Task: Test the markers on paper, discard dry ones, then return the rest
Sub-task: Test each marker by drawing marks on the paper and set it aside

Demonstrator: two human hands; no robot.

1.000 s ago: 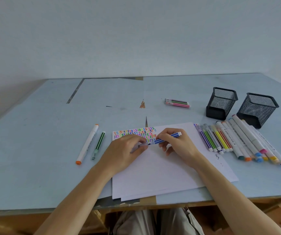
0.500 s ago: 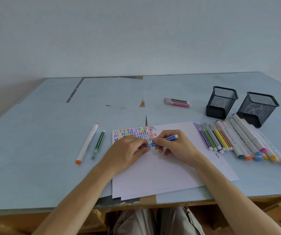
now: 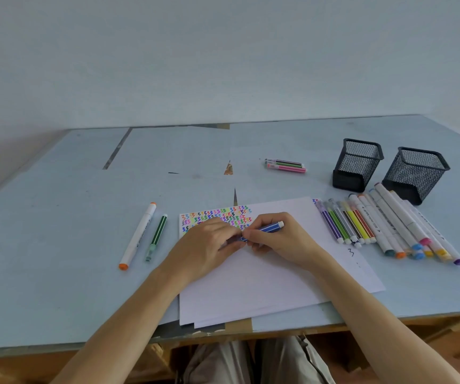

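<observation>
A blue striped marker (image 3: 270,227) lies nearly level between both hands over the white paper (image 3: 265,275). My right hand (image 3: 281,241) grips its barrel, and my left hand (image 3: 209,245) is closed on its left end, where the cap is hidden by my fingers. Rows of coloured squiggles (image 3: 217,214) fill the paper's top left corner. A row of thin and thick markers (image 3: 384,228) lies right of the paper. Two black mesh cups (image 3: 357,164) (image 3: 416,173) stand behind that row.
An orange-tipped white marker (image 3: 138,235) and a green striped marker (image 3: 156,236) lie left of the paper. A few pink and green markers (image 3: 285,165) lie farther back. The table's front edge (image 3: 278,328) runs just below the paper.
The blue marker has shifted left and tilted flatter. My hands have drawn closer together, and the marker's left end has gone into my left hand.
</observation>
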